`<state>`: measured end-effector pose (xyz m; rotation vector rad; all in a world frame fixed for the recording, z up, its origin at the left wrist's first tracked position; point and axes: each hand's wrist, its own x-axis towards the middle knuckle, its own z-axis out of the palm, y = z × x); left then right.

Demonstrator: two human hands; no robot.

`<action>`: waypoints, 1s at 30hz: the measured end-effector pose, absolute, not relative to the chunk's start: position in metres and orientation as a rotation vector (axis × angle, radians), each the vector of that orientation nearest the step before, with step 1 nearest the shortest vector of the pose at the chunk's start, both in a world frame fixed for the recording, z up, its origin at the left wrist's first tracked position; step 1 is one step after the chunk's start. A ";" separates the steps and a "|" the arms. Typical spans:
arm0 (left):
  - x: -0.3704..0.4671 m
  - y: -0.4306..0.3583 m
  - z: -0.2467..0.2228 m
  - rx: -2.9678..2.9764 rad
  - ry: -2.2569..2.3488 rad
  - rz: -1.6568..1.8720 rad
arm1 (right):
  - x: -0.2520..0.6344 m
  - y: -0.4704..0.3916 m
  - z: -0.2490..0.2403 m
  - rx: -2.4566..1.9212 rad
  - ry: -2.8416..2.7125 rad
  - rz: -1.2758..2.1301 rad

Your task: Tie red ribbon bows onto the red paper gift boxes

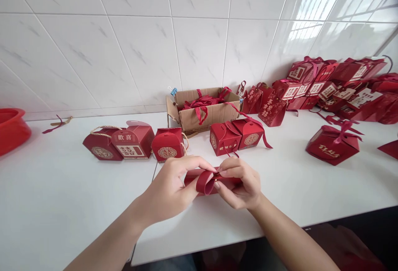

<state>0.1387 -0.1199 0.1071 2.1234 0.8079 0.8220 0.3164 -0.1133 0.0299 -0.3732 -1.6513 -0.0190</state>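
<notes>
In front of me a dark red gift box [231,182] lies on the white table, partly covered by my hands. A wide red strap [203,185] curls into a loop at its top, with a small shiny stud beside it. My left hand [175,188] is closed, thumb and index finger pinching the strap from the left. From the right, my right hand [241,183] pinches the strap's end near the stud, its fingertips almost meeting those of the left. Exactly how the strap ends overlap is hidden by the fingers.
Red gift boxes with rope handles [133,142] stand behind my left hand, and two more red boxes [225,138] farther right. A cardboard box [205,117] holds red ribbons. Stacked boxes [329,84] fill the back right; a ribbon-tied box [334,144] stands before them. A red basin [14,130] is far left.
</notes>
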 end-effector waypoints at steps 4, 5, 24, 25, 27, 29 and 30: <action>0.137 -0.118 0.105 2.118 0.711 0.825 | 0.316 -0.113 0.028 -0.363 -1.646 -0.016; 0.136 -0.116 0.103 2.124 0.667 0.821 | 0.316 -0.113 0.028 -0.360 -1.644 -0.023; 0.133 -0.082 0.054 2.224 0.498 1.166 | 0.323 -0.108 0.029 -0.577 -1.787 0.102; 0.133 -0.082 0.054 2.233 0.496 1.171 | 0.323 -0.108 0.030 -0.578 -1.789 0.105; 0.134 -0.082 0.054 2.246 0.507 1.169 | 0.323 -0.109 0.032 -0.577 -1.794 0.113; 0.134 -0.083 0.054 2.256 0.523 1.150 | 0.324 -0.109 0.033 -0.565 -1.808 0.119; 0.134 -0.084 0.054 2.261 0.522 1.141 | 0.325 -0.110 0.034 -0.557 -1.820 0.122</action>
